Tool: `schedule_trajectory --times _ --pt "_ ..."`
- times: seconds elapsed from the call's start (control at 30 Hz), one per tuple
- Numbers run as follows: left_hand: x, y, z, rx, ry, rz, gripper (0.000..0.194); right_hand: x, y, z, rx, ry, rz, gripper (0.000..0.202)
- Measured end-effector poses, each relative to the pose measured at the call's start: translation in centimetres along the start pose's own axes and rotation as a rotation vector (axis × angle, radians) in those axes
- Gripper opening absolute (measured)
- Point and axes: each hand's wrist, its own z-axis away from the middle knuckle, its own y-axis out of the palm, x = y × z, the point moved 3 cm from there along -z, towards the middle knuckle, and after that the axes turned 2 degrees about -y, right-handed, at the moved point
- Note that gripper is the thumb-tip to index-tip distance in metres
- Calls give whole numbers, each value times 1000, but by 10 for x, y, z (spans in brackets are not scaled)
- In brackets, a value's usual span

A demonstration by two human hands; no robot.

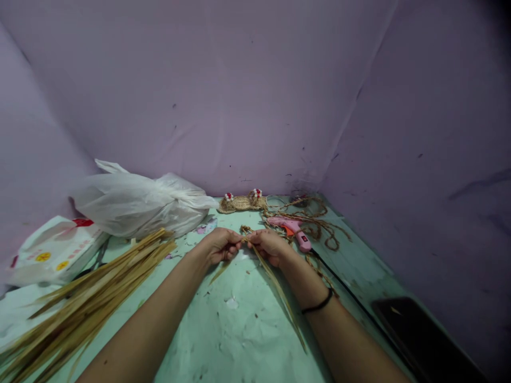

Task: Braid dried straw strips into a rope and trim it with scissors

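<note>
Near the middle of the green tabletop, my left hand (pixel 222 246) and my right hand (pixel 268 246) meet almost fingertip to fingertip. Both pinch dry leaf strips (pixel 279 290); one long strip trails from my right hand toward the front, and a short end hangs under my left hand. A small knotted piece of twisted cord (pixel 245 229) shows just beyond the fingertips. Closed fingers hide the exact spot being gripped. Around my right wrist is a dark band.
A pink glue gun (pixel 293 229) with a black cable lies right of my hands, beside tangled braided cord (pixel 329 229). Woven slippers (pixel 241 204) rest by the wall. Leaf strips (pixel 99 292), a white bag (pixel 147 205) and a box (pixel 59 250) are left; a dark phone-like slab (pixel 423 335) is right.
</note>
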Motion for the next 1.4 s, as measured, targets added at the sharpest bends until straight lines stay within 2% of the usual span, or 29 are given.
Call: schedule_trajectory --times 0.17,0.27,0.4,0.53,0.63,0.7,0.83,0.97,1.07,1.13,1.3,1.4 --pt "1 4 -1 -193 -7 -136 14 -3 1 -2 9 -24 29 11" --pt "0 8 2 -295 16 -199 11 -3 1 -3 21 -44 51 12" --pt "-1 9 3 -370 53 -255 7 -2 1 0 37 -38 59 10" --pt "0 4 1 -329 85 -273 5 -3 -1 -1 28 -26 56 6" --pt "0 1 -1 -184 85 -234 7 -4 -4 -4 32 -47 126 6" --pt "0 0 -1 -130 66 -213 7 -3 -6 -5 54 -75 177 6" --pt "-2 3 -1 -266 2 -261 6 0 -7 -5 73 -103 240 6" --pt "-6 11 2 -357 -10 -287 17 1 -8 -4 -36 -113 372 5" --pt "-6 13 4 -381 2 -303 20 4 -12 -4 -163 -170 557 3" --pt "-6 13 4 -380 20 -316 21 7 -13 -3 -220 -186 669 9" --pt "-6 12 2 -399 53 -322 22 17 -9 6 -287 -122 855 17" --pt "-3 10 -1 -393 -2 -279 20 24 4 16 -305 -209 1001 15"
